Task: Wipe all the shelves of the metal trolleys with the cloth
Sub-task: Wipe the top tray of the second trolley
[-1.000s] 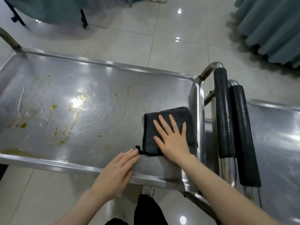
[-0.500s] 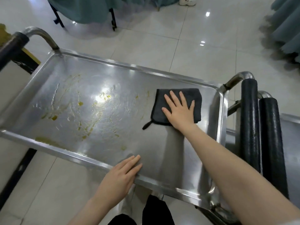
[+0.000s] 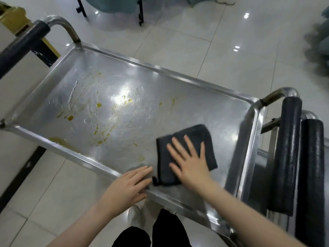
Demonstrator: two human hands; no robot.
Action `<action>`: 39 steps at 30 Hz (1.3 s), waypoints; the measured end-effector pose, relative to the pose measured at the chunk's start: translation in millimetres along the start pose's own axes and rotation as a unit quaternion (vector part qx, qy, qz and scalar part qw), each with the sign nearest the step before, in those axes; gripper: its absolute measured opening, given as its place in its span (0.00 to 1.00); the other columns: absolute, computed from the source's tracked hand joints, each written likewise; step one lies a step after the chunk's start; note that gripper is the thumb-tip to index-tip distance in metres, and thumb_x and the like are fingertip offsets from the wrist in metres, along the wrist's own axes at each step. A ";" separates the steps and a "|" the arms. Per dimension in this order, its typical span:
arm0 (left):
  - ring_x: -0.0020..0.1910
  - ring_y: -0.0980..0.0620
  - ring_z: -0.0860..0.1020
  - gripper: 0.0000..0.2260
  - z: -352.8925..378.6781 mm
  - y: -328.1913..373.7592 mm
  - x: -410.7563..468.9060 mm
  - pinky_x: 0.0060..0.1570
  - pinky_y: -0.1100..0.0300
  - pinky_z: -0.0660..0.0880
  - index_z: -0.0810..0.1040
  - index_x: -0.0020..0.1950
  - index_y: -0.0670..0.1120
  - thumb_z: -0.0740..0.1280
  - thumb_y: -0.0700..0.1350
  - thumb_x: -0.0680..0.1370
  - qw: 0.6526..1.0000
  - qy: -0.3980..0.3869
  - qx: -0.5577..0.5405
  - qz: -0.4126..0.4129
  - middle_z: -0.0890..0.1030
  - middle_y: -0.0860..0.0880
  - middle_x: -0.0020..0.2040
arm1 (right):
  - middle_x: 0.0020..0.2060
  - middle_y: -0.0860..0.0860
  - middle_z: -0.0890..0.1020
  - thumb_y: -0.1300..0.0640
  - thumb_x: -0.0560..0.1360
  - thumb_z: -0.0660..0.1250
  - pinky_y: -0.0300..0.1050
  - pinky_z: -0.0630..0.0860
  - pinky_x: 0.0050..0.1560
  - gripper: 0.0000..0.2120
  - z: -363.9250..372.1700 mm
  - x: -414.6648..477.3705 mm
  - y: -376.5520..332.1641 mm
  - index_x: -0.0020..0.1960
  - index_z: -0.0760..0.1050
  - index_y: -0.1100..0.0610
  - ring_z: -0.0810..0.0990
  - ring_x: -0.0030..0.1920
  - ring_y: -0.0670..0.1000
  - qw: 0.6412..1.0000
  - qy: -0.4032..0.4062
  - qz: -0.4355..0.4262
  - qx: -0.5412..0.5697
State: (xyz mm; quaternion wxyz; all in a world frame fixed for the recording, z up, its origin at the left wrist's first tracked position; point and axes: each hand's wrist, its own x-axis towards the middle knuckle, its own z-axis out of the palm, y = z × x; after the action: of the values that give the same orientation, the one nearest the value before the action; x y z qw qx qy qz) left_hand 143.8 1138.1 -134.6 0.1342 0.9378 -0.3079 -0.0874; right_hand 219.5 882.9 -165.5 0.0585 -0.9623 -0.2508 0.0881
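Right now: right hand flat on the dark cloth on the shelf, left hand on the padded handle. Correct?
No. Head view: the left hand rests on the shelf's near rim instead. The right hand is flat on the dark cloth.

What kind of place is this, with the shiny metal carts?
Probably a restaurant or banquet hall. A steel serving trolley has yellow stains like spilled food, a second trolley stands beside it, and teal cloth drapes furniture on the glossy tiled floor.

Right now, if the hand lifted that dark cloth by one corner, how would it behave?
Probably floppy: the cloth lies folded flat under the right hand. Likely light, and it should slide easily on the glossy metal shelf.
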 end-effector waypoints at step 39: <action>0.57 0.52 0.73 0.18 31.1 -38.5 -57.3 0.63 0.59 0.71 0.80 0.62 0.46 0.62 0.39 0.74 0.984 0.155 -0.003 -0.091 0.79 0.49 0.58 | 0.79 0.39 0.46 0.36 0.81 0.46 0.72 0.40 0.72 0.28 -38.9 215.2 16.4 0.79 0.47 0.39 0.39 0.78 0.50 0.997 -0.012 0.075 0.027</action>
State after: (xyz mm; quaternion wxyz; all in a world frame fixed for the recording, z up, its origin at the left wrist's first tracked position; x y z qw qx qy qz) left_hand 111.9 1196.2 -171.2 0.1745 0.9638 -0.1961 0.0459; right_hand 419.8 972.1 -160.2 0.0749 -0.9754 -0.1756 0.1104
